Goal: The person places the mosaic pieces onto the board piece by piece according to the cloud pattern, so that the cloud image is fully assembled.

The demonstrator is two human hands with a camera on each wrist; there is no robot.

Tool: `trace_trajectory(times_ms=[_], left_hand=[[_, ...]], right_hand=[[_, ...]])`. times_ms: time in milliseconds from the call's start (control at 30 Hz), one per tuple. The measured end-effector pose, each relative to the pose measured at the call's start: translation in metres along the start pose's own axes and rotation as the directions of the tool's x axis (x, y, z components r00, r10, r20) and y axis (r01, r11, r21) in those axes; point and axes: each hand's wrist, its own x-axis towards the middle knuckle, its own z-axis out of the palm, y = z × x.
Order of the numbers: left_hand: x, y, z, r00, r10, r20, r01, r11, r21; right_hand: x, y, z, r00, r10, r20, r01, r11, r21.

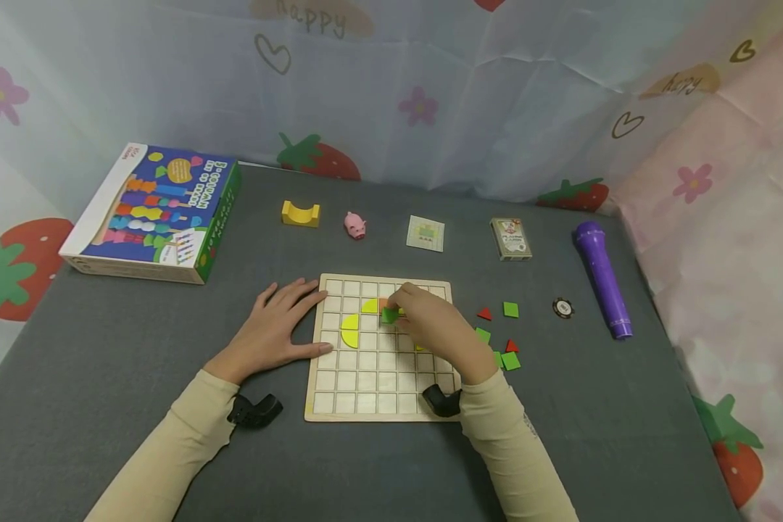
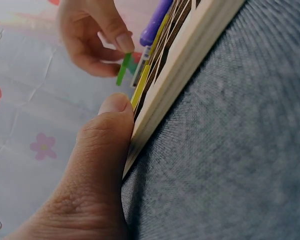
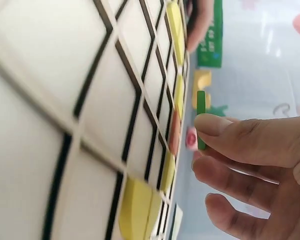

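My right hand (image 1: 431, 319) pinches a green square tile (image 3: 201, 120) between thumb and fingers, just above the wooden grid board (image 1: 349, 399). In the right wrist view the tile stands on edge, apart from the board. My left hand (image 1: 274, 330) lies spread at the board's left side, with the thumb and fingertips touching its edge. Yellow rounded tiles (image 1: 349, 331) sit in cells on the left, and another yellow tile (image 1: 369, 306) is in an upper cell beside an orange tile (image 1: 383, 304). More yellow tiles (image 3: 137, 207) on the right are partly hidden by my right hand.
Loose green tiles (image 1: 510, 309) and red triangles (image 1: 512, 346) lie right of the board. Behind it stand a boxed game (image 1: 156, 210), a yellow block (image 1: 301, 214), a toy pig (image 1: 355, 225), a picture card (image 1: 425, 233) and a card box (image 1: 512, 239). A chip (image 1: 562, 308) and purple tube (image 1: 603, 279) lie farther right.
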Motion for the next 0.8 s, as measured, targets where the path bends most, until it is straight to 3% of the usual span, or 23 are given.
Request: trace_trajectory(times_ms=[267,433,800], left_hand=[[0.0,0.0,0.0,1.0,0.001,-0.004,-0.001,1.0,0.002],[-0.001,0.0,0.001,1.0,0.011,-0.015,-0.011,1.0,-0.003],[-0.001,0.0,0.0,1.0,0.015,-0.021,-0.015,1.0,0.003]], right_hand=[[0.012,-0.011,0.011,0.989,-0.144,0.009,0.144,0.982,-0.123],[0.016,-0.018,0.015,0.99,-0.135,0.035,0.139,0.974,-0.179],[0.017,-0.02,0.017,0.991,-0.128,0.031,0.131,0.972,-0.197]])
